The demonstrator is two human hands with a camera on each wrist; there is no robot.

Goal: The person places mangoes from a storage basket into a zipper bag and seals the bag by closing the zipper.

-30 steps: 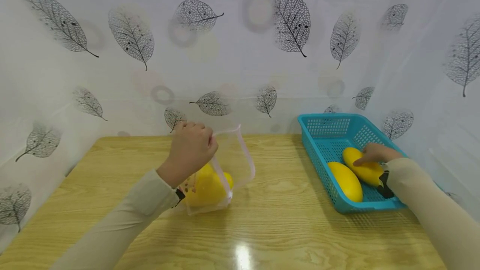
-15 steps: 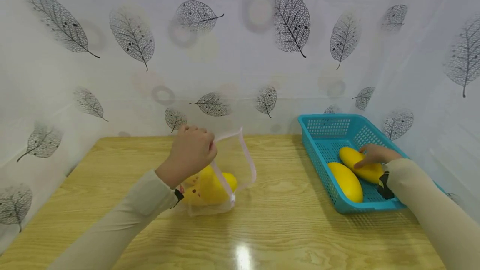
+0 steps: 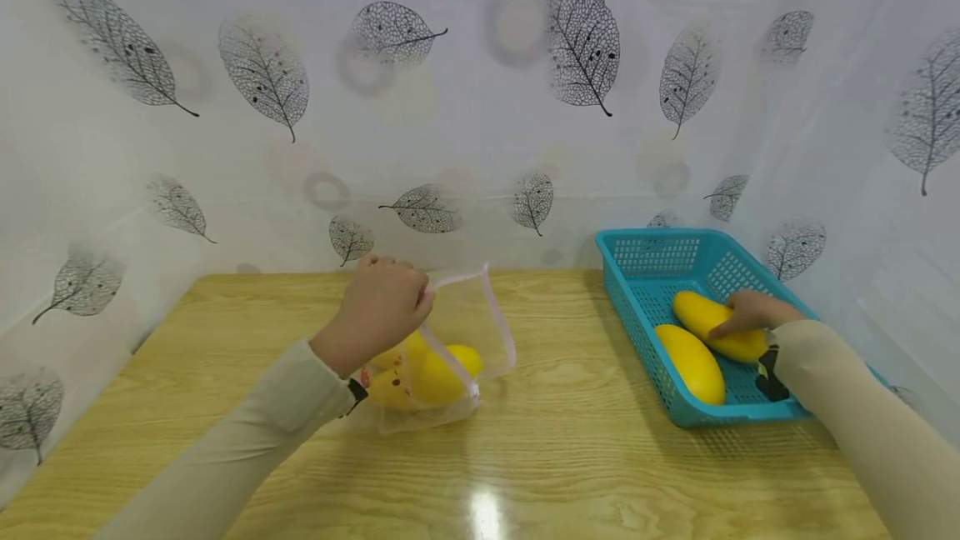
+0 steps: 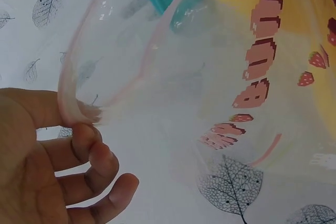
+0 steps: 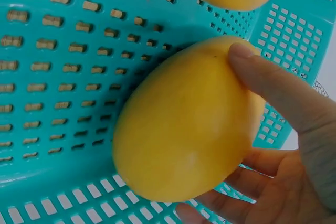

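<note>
My left hand (image 3: pixel 382 302) pinches the pink-edged rim of a clear plastic bag (image 4: pixel 260 51) between thumb and finger; its other fingers are loosely bent in the left wrist view. Pink lettering and strawberries are printed on the bag, whose mouth gapes to the right. Yellow mangoes (image 3: pixel 442 377) lie inside it, partly hidden by my wrist. On the right, my right hand (image 3: pixel 753 312) grips a smooth yellow mango (image 5: pixel 184 124) in a turquoise basket (image 3: pixel 652 252), thumb on top and fingers underneath. A second mango (image 3: pixel 690 365) lies beside it, nearer the basket's left wall.
The perforated basket stands at the right of a wood-grain table (image 3: pixel 555 440). Behind and at both sides hangs a whitish sheet (image 3: pixel 480 123) printed with dark leaves. Table surface stretches between bag and basket.
The mango under my right hand has shifted slightly left and away within the basket. The bag's mouth has moved a little right and down, and the mangoes inside show further right.
</note>
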